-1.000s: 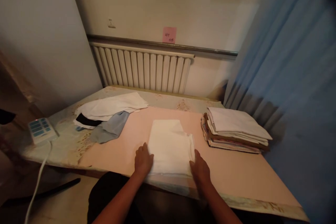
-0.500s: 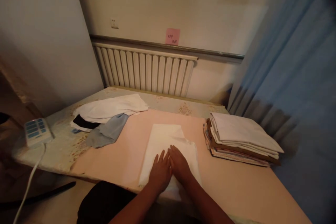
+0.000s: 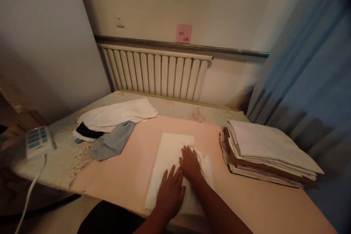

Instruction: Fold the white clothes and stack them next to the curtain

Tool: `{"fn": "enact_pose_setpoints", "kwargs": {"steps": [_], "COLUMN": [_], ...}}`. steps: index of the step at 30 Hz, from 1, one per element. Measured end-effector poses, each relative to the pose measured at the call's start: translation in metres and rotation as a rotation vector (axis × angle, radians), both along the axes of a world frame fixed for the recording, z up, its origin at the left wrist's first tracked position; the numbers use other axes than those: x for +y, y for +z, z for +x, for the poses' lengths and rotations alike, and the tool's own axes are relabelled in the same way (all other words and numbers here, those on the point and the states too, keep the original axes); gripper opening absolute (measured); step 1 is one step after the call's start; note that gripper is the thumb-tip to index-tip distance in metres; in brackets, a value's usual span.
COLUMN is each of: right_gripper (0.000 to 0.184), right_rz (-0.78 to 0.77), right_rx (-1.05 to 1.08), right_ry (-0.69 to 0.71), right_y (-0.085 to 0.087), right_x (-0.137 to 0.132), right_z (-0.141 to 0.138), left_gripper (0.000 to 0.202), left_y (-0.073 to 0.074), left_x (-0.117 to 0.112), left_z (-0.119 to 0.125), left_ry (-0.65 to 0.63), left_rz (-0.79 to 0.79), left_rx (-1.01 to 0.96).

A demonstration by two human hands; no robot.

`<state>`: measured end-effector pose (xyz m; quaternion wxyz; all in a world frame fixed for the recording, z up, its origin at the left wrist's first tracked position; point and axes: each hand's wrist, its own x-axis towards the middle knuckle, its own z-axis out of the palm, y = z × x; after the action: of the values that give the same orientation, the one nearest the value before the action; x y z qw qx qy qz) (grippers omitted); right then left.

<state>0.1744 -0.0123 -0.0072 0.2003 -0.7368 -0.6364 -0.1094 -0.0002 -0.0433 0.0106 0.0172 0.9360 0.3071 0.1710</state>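
A folded white garment (image 3: pixel 170 147) lies flat on a pink cloth that covers part of the table in front of me. My left hand (image 3: pixel 170 192) rests palm down on its lower middle, fingers stretched out. Farther up, toward the garment's right side, my right hand (image 3: pixel 190 163) presses on the fabric with its fingers extended. Neither hand grips anything. Small creases and an uneven edge show in the cloth just right of my right hand.
To the right stands a stack of folded cloths (image 3: pixel 270 146) beside a blue curtain (image 3: pixel 309 91). Loose white cloth (image 3: pixel 117 113) and a grey cloth (image 3: pixel 113 142) lie at the left. A corded power strip (image 3: pixel 40 142) sits at the left edge; a radiator (image 3: pixel 156 71) runs behind the table.
My hands, close together before, have moved apart. The right has slid up and right over the garment; the left sits a little lower. The view has shifted slightly.
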Motion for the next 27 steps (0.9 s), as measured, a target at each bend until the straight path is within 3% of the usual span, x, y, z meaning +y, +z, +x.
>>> {"fn": "enact_pose_setpoints", "kwargs": {"steps": [7, 17, 27], "right_gripper": [0.048, 0.046, 0.043], "right_rz": [0.002, -0.027, -0.132], "right_rx": [0.033, 0.003, 0.004], "right_ry": [-0.167, -0.139, -0.04], "right_y": [0.002, 0.009, 0.003], "right_x": [-0.002, -0.008, -0.028], "right_z": [-0.003, -0.005, -0.008], "left_gripper": [0.054, 0.053, 0.055], "left_y": [-0.003, -0.003, -0.005], "left_x": [0.001, 0.0, -0.002], "left_z": [0.001, -0.001, 0.002], "left_ry": [-0.001, -0.006, 0.023], "left_rz": [0.011, 0.027, 0.026], "left_rx": [0.003, -0.027, -0.06]}}
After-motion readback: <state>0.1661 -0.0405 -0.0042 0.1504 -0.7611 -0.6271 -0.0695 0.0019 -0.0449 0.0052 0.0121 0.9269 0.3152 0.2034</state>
